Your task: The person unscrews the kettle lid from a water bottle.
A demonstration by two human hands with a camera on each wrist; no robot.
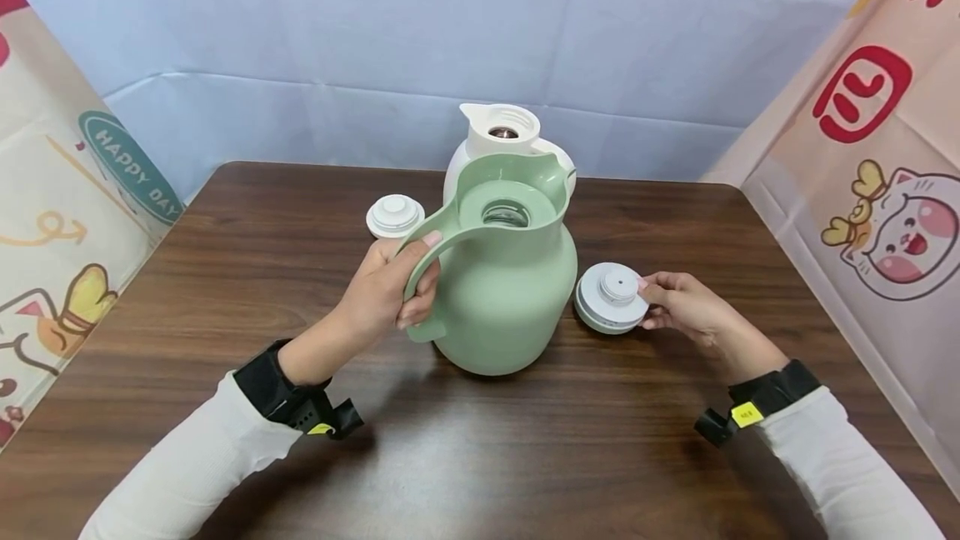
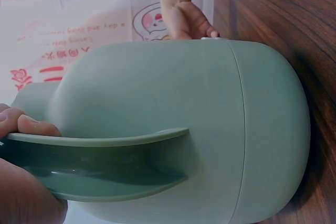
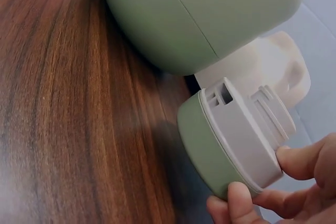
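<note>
A pale green thermos jug (image 1: 501, 298) stands in the middle of the table with its mouth uncovered. My left hand (image 1: 393, 282) grips its handle (image 2: 121, 169), fingers wrapped round it. To the right of the jug, my right hand (image 1: 686, 305) pinches the edge of a jug lid (image 1: 611, 298) between thumb and fingers. This lid has a green cap (image 3: 207, 142) and a white inner part with a threaded plug (image 3: 273, 111), which faces up in the head view. Whether the lid touches the table, I cannot tell.
Behind the green jug stands a white thermos jug (image 1: 501, 119), partly hidden and without its lid. A white lid (image 1: 395, 215) lies at the back left on the brown wooden table (image 1: 480, 457). Printed cloths (image 1: 877, 215) hang at both sides, with a pale sheet (image 1: 337, 32) behind.
</note>
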